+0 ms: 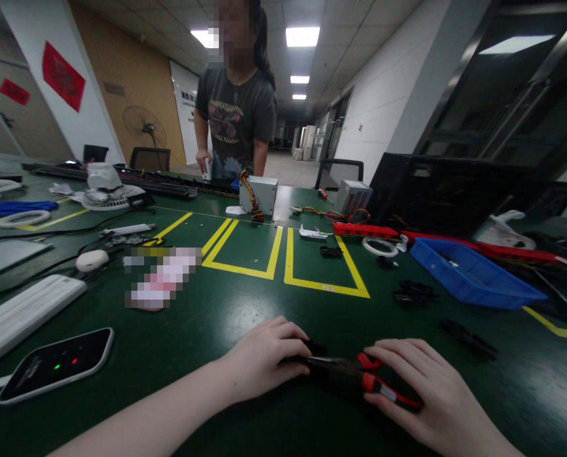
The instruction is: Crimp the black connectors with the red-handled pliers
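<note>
Red-handled pliers point(359, 371) lie low over the green table point(245, 304) near its front edge. My right hand point(426, 393) is wrapped round the red handles. The pliers' dark jaws point left towards my left hand point(264, 358), whose curled fingers pinch a small black part point(314, 348) against the table. What exactly the part is cannot be made out.
A blue tray point(468, 273) stands at the right, with small black parts point(409, 295) and a black strip point(468, 339) near it. At the left are a phone point(57, 365), a white keyboard point(21, 314) and a mouse point(91, 260). A person point(235, 108) stands across the table by grey power supplies point(258, 193).
</note>
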A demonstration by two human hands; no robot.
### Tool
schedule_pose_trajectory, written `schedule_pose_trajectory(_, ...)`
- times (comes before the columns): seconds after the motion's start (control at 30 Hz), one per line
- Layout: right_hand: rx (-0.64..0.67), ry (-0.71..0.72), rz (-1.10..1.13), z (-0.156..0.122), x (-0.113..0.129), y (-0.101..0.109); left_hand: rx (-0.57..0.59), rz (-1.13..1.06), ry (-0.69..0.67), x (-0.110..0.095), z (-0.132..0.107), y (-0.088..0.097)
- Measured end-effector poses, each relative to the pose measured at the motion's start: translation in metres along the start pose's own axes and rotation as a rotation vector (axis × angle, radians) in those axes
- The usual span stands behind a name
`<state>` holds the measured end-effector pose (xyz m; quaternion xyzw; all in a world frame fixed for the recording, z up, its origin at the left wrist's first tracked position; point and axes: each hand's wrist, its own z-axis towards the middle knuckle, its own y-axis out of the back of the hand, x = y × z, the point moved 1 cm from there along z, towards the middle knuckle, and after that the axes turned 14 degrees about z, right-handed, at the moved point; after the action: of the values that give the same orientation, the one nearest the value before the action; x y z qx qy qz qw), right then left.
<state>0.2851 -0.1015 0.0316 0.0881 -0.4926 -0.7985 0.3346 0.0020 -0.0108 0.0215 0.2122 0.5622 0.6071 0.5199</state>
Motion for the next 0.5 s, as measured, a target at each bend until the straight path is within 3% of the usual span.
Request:
schedule_pose_trajectory(0.2, -0.026, -0.058, 0.054, 0.0008, 0.0024, 0.0023, 0.010, -0.013, -0.012, -0.0034, 0.0002, 0.0056)
schedule_pose_trajectory(0.5, -0.016, -0.008, 0.053, 0.0061, 0.0058, -0.0015, 0.090, 0.028, 0.145, -0.0080, 0.0039, 0.0062)
